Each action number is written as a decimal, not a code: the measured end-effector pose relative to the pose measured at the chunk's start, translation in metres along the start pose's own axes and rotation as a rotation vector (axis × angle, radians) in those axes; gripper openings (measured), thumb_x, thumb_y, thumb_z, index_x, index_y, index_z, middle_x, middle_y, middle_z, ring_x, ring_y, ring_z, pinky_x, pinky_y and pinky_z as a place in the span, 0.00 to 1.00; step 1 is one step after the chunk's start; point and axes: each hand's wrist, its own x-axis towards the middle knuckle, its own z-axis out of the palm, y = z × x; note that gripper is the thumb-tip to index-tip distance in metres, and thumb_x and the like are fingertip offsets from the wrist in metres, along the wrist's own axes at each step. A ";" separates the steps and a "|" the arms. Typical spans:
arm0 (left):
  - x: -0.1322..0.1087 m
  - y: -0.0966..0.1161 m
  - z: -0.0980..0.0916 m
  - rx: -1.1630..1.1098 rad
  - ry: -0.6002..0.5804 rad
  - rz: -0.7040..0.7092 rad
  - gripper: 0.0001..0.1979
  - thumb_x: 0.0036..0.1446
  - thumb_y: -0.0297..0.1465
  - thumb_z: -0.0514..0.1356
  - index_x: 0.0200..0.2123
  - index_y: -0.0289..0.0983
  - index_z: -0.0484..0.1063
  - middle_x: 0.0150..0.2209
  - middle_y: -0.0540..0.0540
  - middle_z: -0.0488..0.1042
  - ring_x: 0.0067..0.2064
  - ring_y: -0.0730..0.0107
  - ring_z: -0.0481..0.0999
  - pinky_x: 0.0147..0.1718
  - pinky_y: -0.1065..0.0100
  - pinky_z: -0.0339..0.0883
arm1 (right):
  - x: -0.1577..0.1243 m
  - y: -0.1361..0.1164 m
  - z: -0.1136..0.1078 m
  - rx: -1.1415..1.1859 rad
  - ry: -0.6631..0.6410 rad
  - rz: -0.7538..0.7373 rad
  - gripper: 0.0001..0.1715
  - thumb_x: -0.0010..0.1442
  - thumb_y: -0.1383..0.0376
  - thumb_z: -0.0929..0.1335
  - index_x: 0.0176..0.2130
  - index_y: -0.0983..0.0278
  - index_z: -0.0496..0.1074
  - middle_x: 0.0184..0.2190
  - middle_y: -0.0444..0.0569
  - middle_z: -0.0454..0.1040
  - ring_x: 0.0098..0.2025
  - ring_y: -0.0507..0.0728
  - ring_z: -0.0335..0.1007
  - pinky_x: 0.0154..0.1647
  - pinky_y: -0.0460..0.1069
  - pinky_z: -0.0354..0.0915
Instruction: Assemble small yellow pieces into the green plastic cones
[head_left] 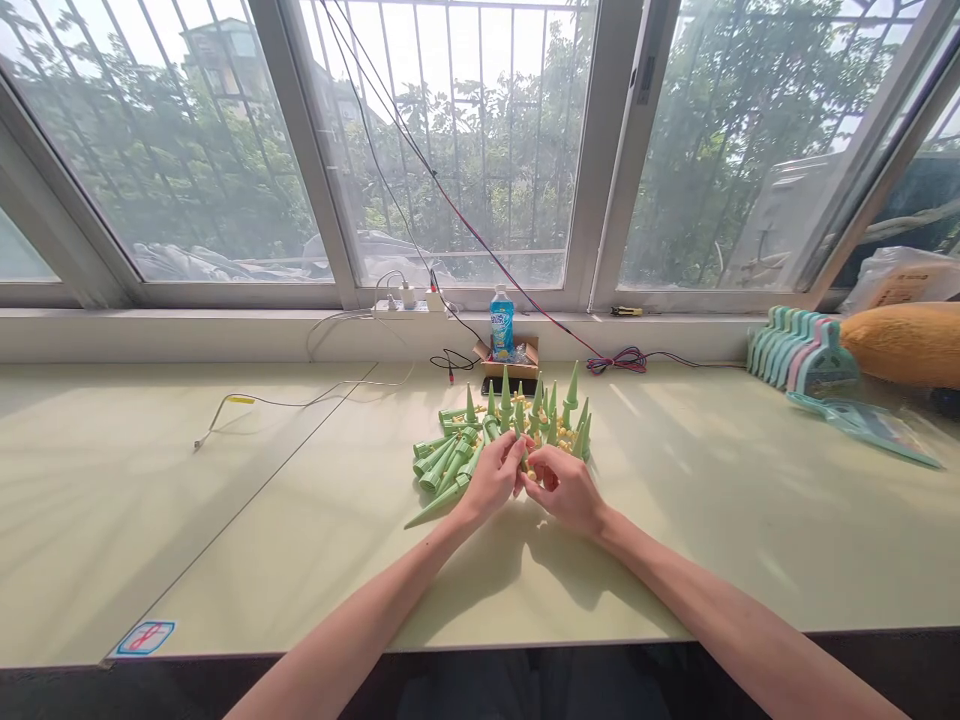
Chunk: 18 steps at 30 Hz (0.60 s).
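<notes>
On desk (225,560), lying cones (450,465) are seen at left. L hand (493,474) is curled closed, a green cone (523,458) apparently pinched; R hand (566,488) is part-curled alongside, hold can't be told. Upright cones (573,386) stand far right of pile. Prob. assembly is in hand; steady L grip + fine R alignment called for.

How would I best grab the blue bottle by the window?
I'd grip the blue bottle around its upper half, coming from above: it stands upright, the cardboard box crowds its base, and pointy green spikes stand in front.
</notes>
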 end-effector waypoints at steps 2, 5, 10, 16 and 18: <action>0.000 -0.001 0.000 -0.005 0.002 -0.003 0.17 0.63 0.45 0.54 0.34 0.36 0.66 0.22 0.51 0.70 0.17 0.76 0.67 0.14 0.74 0.55 | -0.001 0.001 0.000 0.004 -0.017 0.024 0.05 0.58 0.68 0.66 0.31 0.62 0.64 0.23 0.41 0.63 0.22 0.49 0.56 0.23 0.45 0.58; 0.000 -0.001 0.001 -0.021 0.006 -0.013 0.17 0.62 0.46 0.55 0.33 0.36 0.66 0.21 0.52 0.69 0.17 0.76 0.67 0.14 0.74 0.54 | -0.002 0.002 0.001 -0.002 -0.033 0.047 0.04 0.58 0.67 0.66 0.31 0.62 0.64 0.23 0.41 0.63 0.22 0.49 0.56 0.23 0.45 0.58; -0.001 0.002 0.002 -0.023 0.005 -0.031 0.18 0.61 0.46 0.55 0.32 0.36 0.65 0.21 0.52 0.69 0.16 0.76 0.66 0.14 0.74 0.54 | -0.001 0.002 0.001 -0.001 -0.037 0.035 0.04 0.57 0.68 0.66 0.31 0.62 0.64 0.24 0.41 0.64 0.22 0.49 0.57 0.24 0.45 0.58; -0.003 0.004 0.001 -0.028 0.004 -0.041 0.18 0.61 0.46 0.56 0.33 0.36 0.67 0.21 0.52 0.69 0.17 0.76 0.66 0.14 0.74 0.54 | -0.002 0.002 0.000 0.007 -0.058 0.049 0.04 0.56 0.68 0.66 0.30 0.62 0.64 0.25 0.42 0.65 0.23 0.49 0.57 0.24 0.45 0.58; -0.002 0.004 0.001 -0.025 0.002 -0.036 0.18 0.62 0.46 0.55 0.33 0.36 0.67 0.21 0.52 0.69 0.17 0.76 0.66 0.14 0.74 0.55 | -0.002 0.002 0.001 0.001 -0.056 0.051 0.04 0.56 0.68 0.66 0.30 0.62 0.65 0.25 0.42 0.65 0.23 0.49 0.57 0.24 0.45 0.58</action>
